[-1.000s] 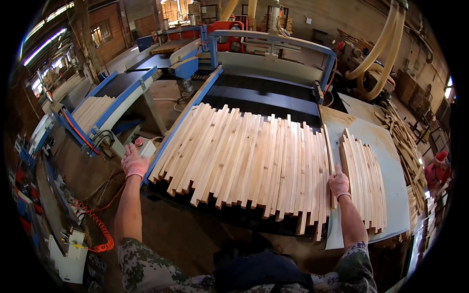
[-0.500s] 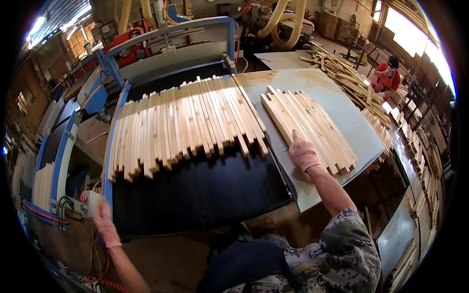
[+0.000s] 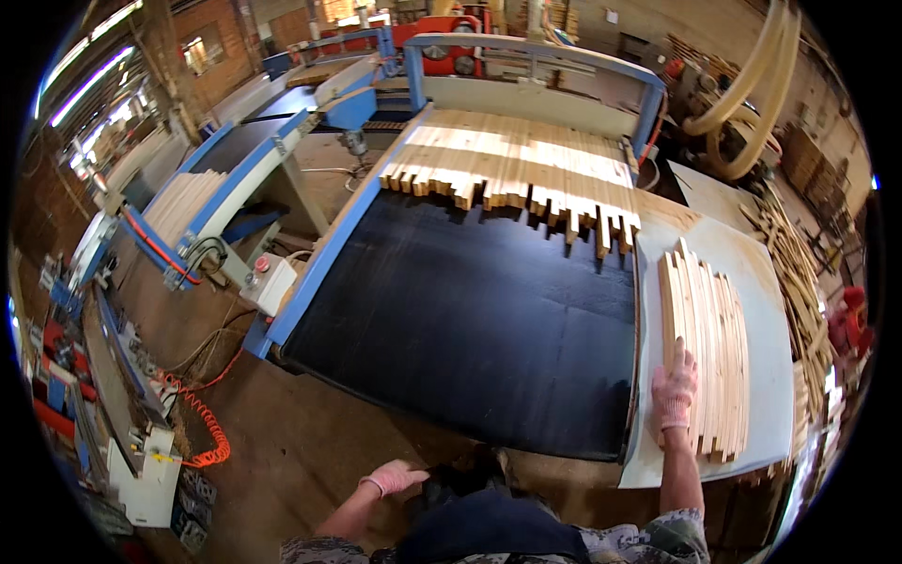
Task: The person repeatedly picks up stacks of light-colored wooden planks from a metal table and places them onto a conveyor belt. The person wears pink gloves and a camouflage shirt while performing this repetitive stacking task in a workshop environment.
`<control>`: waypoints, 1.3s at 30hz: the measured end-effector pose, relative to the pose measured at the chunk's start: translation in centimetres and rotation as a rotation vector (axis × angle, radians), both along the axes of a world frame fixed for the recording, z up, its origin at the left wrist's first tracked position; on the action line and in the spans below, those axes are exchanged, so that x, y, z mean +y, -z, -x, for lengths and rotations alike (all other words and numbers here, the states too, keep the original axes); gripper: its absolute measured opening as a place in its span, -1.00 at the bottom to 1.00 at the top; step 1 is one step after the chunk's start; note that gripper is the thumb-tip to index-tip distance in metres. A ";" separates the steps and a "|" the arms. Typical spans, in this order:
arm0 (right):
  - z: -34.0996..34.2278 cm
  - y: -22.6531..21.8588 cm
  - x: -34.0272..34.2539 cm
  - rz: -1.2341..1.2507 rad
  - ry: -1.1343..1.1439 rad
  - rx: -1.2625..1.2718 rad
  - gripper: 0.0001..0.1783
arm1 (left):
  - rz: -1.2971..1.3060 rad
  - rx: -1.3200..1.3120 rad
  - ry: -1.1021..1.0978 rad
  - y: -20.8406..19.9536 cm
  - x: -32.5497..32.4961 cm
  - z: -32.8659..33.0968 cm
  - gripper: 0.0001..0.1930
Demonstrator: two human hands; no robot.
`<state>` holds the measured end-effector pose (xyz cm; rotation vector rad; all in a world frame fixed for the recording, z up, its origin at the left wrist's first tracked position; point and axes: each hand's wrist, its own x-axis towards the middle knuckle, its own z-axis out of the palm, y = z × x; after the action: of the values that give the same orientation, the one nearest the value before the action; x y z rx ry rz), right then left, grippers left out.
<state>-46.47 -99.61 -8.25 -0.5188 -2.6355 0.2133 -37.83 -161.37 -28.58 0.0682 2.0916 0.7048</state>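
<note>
My right hand [image 3: 675, 387], in a pink-white glove, lies with stretched fingers on a bundle of pale wooden strips [image 3: 720, 329]. The bundle rests on a grey-white sheet-topped table [image 3: 770, 376] at the right. In front of my waist is my gloved left hand [image 3: 395, 477], its fingers extended to the right with nothing visible in them. Farther off, a row of wooden strips [image 3: 526, 155] lies side by side on the black conveyor belt [image 3: 470, 320], close to the blue machine frame [image 3: 536, 47]. The near ends of that row are uneven.
Left of the belt stands a control box [image 3: 271, 282] with a red button. A coiled orange hose [image 3: 211, 428] hangs at lower left. Loose wood [image 3: 794, 273] is piled beyond the table, near a person in red [image 3: 848, 324]. A second blue-edged conveyor [image 3: 249, 179] stands left.
The row of strips has shifted away along the belt, baring more black surface. My left hand has moved from beside the control box to before my waist. My view has turned left.
</note>
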 end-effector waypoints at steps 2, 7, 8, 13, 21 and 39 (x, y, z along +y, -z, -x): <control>-0.1 -0.7 -4.1 0.118 -0.101 0.039 -0.20 | 0.169 -0.037 -0.411 5.4 -2.0 -6.0 -0.28; -0.1 0.3 -16.9 1.236 -0.427 -0.024 -0.37 | 0.199 -0.394 -0.968 15.8 -7.6 -18.2 -0.52; 0.1 -1.0 -20.1 1.420 -0.478 -0.100 -0.39 | 0.229 -0.309 -0.879 15.8 -7.0 -18.2 -0.50; 1.8 -1.7 -34.4 1.530 -0.904 -0.859 -0.27 | 0.299 -0.048 -0.974 20.4 -7.3 -17.3 -0.35; 5.2 1.1 -65.1 1.054 -1.318 -1.570 -0.25 | 0.198 -0.028 -1.222 20.1 -25.4 -19.8 -0.32; 18.1 24.5 -107.9 0.782 -1.624 -1.433 -0.83 | -0.015 -0.039 -1.316 15.1 -52.8 -9.9 -0.41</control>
<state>-64.55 -207.54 -32.77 2.2217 -3.1953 1.8987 -27.93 -214.16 -43.69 -1.3931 1.8932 1.4195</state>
